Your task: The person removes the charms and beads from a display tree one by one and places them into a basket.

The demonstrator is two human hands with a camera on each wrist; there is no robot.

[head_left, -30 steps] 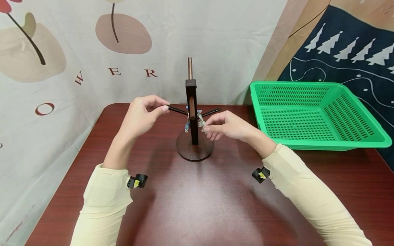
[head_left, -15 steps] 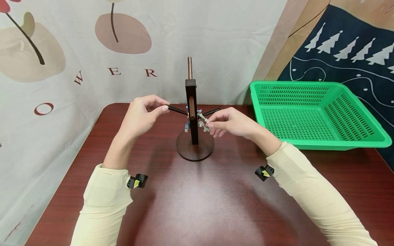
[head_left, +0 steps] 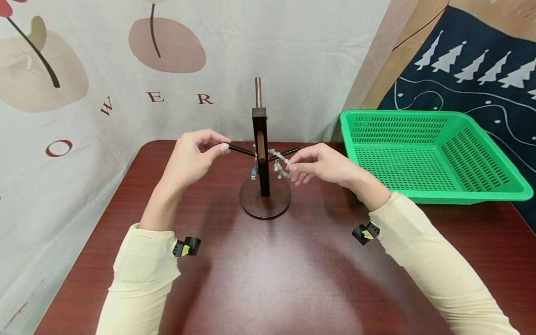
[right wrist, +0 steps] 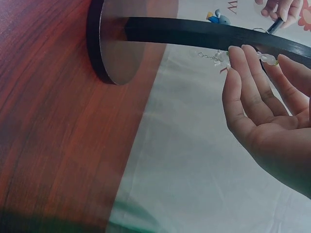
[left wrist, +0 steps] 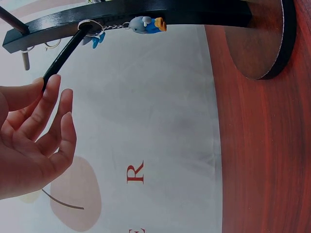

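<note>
two pinches, mid-frame: my left hand [head_left: 190, 157] grips a black peg [head_left: 241, 149] near its tip, presumably steadying the stand [head_left: 264, 184]; my right hand [head_left: 325, 164] holds the pale beaded strand [head_left: 277, 166] just right of centre, probably to spread its loop.

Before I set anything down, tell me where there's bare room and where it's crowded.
Bare table lies between the two sleeves, in front of the stand. The green basket's visible floor is bare too. The stand itself is crowded: the left hand pinches a peg where a blue keychain hangs, and the right hand holds pale beads close by.
</note>
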